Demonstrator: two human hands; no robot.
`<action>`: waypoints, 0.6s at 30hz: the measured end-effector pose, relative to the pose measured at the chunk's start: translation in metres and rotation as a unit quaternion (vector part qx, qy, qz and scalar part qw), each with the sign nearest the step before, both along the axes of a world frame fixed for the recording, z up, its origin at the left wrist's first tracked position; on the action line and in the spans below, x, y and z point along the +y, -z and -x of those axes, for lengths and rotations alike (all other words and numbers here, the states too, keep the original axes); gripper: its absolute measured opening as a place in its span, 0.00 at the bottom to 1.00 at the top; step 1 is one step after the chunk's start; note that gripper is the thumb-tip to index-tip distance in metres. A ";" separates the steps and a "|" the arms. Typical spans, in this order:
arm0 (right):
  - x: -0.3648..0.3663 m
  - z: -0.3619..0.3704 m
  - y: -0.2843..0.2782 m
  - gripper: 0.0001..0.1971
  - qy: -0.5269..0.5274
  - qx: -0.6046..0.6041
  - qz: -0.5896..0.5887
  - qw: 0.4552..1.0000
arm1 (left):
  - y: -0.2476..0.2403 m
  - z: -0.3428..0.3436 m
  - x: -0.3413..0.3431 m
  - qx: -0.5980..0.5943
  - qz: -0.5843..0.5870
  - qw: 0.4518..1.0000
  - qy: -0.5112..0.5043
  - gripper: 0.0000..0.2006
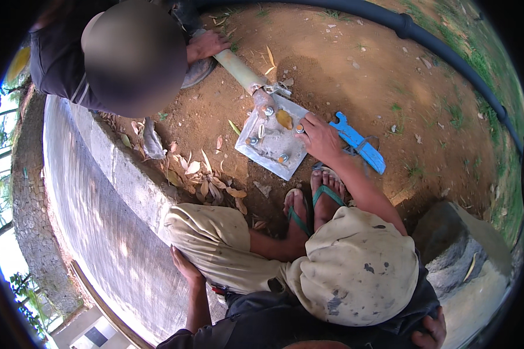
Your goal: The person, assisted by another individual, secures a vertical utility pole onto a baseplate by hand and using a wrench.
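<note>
A square grey metal plate (272, 145) lies on the soil before my feet, with bolts and nuts standing near its corners. My right hand (321, 138) reaches over its right corner, the fingers closed on a rusty-topped bolt (300, 128). My left hand (186, 266) rests flat and open against the outer side of my left trouser leg. Another person's hand (208, 45) grips a grey-green pipe (239, 70); the pipe's rusty end (262, 100) reaches the bolt at the plate's far corner. A yellow-brown, leaf-like piece (283, 119) lies on the plate.
Right of the plate lies a blue flat tool (361, 148) with a forked end. A concrete kerb (122, 168) runs along the left, dry leaves (206, 180) beside it. A black hose (448, 49) curves behind; a large rock (448, 238) and another hand (431, 333) are at lower right.
</note>
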State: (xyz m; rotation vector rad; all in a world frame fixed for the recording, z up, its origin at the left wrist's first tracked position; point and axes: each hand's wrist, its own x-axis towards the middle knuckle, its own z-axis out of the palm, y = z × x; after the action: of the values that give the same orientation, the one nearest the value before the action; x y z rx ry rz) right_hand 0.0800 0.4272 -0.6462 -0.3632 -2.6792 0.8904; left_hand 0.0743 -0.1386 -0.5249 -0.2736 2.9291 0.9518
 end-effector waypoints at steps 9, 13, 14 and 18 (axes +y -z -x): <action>-0.007 -0.006 -0.014 0.18 0.087 -0.059 0.021 0.994 | 0.006 0.008 0.014 -0.005 -0.064 0.998 -0.019 0.30; 0.000 -0.002 0.001 0.17 0.022 0.031 0.026 0.999 | 0.004 0.005 0.014 -0.009 -0.079 0.996 -0.028 0.29; 0.002 -0.005 0.004 0.17 0.021 0.023 0.037 0.999 | 0.008 0.006 0.010 -0.003 -0.083 0.996 -0.034 0.29; -0.001 -0.004 -0.016 0.16 0.067 -0.029 0.053 0.996 | 0.000 0.005 0.020 0.016 -0.056 0.998 0.000 0.27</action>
State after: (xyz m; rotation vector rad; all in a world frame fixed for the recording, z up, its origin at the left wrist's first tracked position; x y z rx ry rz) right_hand 0.0843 0.4265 -0.6301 -0.5939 -2.6290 0.9984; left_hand 0.0689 -0.1187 -0.5250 -0.2539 2.8915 1.1255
